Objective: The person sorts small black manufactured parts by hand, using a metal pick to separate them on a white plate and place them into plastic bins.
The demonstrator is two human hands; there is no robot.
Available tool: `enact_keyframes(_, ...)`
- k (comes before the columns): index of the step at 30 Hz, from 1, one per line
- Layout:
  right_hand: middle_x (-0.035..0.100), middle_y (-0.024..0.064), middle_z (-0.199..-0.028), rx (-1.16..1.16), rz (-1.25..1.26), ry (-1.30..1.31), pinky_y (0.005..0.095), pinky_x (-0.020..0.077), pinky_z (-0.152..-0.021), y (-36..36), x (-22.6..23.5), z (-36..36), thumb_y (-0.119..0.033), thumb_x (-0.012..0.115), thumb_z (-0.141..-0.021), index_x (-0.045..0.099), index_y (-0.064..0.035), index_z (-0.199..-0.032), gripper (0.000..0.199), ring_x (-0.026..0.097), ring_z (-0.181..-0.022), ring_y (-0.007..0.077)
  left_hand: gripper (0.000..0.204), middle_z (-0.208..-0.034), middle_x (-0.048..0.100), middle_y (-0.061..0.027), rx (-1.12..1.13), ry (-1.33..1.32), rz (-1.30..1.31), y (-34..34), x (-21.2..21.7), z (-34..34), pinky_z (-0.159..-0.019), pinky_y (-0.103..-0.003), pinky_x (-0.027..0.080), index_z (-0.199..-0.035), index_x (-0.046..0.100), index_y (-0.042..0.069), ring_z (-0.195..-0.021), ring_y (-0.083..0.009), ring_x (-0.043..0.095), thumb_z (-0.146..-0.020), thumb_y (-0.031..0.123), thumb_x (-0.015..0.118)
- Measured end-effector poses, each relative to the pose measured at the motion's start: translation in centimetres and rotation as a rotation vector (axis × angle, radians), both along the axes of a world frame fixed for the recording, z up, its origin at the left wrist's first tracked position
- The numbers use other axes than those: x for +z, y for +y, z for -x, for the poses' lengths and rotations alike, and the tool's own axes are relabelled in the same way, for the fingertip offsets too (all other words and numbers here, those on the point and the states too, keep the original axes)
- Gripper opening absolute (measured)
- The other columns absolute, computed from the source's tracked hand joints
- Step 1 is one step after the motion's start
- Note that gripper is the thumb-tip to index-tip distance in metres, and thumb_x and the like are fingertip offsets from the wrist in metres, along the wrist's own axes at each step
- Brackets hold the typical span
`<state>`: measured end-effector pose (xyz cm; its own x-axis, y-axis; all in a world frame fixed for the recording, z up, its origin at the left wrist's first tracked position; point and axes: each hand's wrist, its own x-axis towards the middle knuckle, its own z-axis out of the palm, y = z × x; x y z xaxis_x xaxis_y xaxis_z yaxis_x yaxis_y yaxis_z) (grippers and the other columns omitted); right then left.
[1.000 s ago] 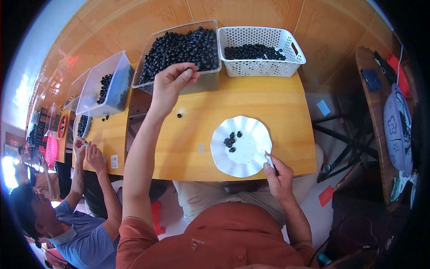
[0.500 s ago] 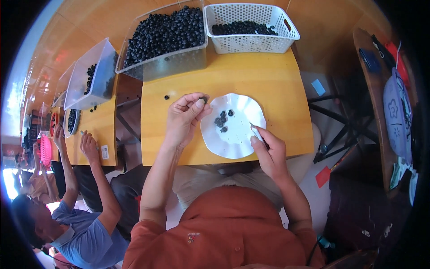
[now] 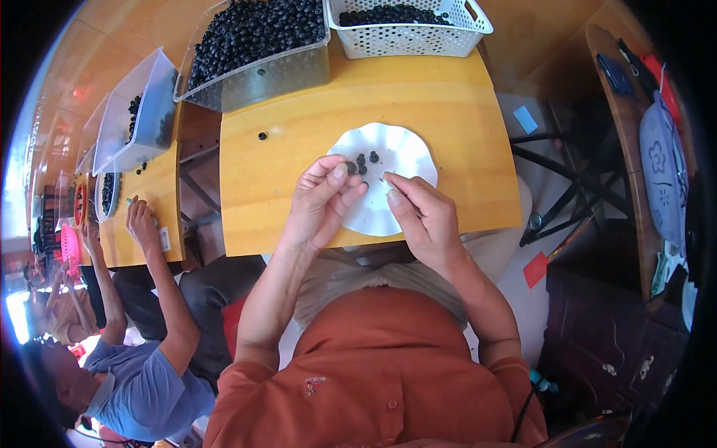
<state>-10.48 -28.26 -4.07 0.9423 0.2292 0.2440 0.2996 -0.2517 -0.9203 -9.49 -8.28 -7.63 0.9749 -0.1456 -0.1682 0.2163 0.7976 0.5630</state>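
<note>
My left hand [image 3: 317, 203] pinches a small dark round rubber-like part [image 3: 350, 169] between thumb and fingertips, over the left edge of a white plate with a wavy rim [image 3: 409, 142]. Close by on the right, my right hand [image 3: 424, 218] is closed on a thin, pale, pointed tool [image 3: 385, 179]; its tip points toward the part, and the fingers hide most of it. Several more dark parts [image 3: 374, 157] lie on the plate, partly covered by my left hand, with tiny dark specks around them.
A clear bin heaped with black parts [image 3: 258, 45] and a white perforated basket [image 3: 411, 41] stand at the table's far edge. One loose black part [image 3: 262, 136] lies on the yellow table [image 3: 276, 187]. At left, a co-worker [image 3: 146, 381] sits at another table with a translucent bin [image 3: 153, 119].
My hands have come closer together, the left moving right over the plate with its dark part, the right moving up and left with the tool. The view has shifted slightly.
</note>
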Motion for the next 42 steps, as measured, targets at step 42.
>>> enact_keyframes(42, 0.068, 0.0144, -0.091, 0.052, 0.137, -0.213, 0.0280, 0.0501, -0.057, 0.3, -0.4, 0.4, -0.007, 0.073, -0.089, 0.067, 0.0026, -0.118, 0.032, 0.065, -0.067, 0.0181, 0.016, -0.106, 0.072, -0.0061, -0.103, 0.064, 0.135, -1.4, -0.7, 2.4, -0.085, -0.032, 0.057, -0.112, 0.067, 0.008, -0.092, -0.0152, 0.069, -0.097, 0.008, 0.064)
